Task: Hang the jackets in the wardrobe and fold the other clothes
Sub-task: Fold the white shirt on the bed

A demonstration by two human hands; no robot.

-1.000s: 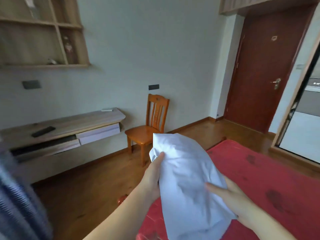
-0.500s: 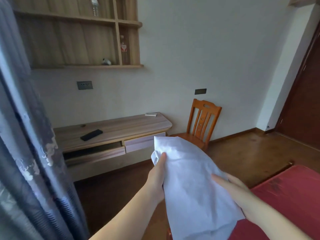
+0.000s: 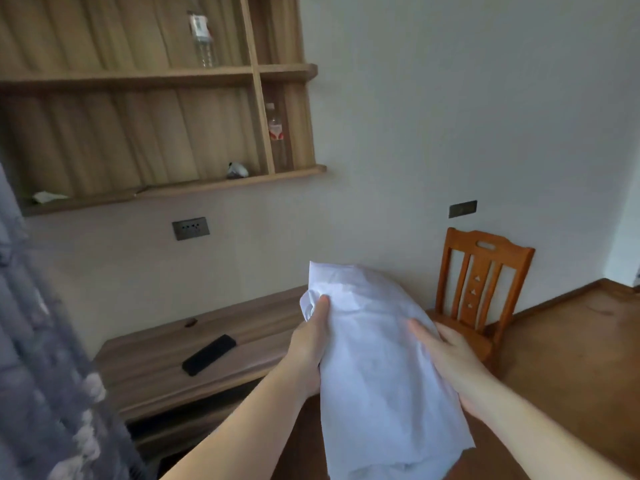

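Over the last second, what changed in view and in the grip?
The view swung left: the red bed and the door dropped out of frame, the wooden chair slid to the right edge, and the wall shelf, desk and curtain came in. The grip did not change: left hand and right hand hold the folded white garment as before.

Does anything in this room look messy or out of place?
Only small things: a crumpled white scrap and a small wad lie loose on the wall shelf, and the white garment in both hands looks bundled, not neatly folded.
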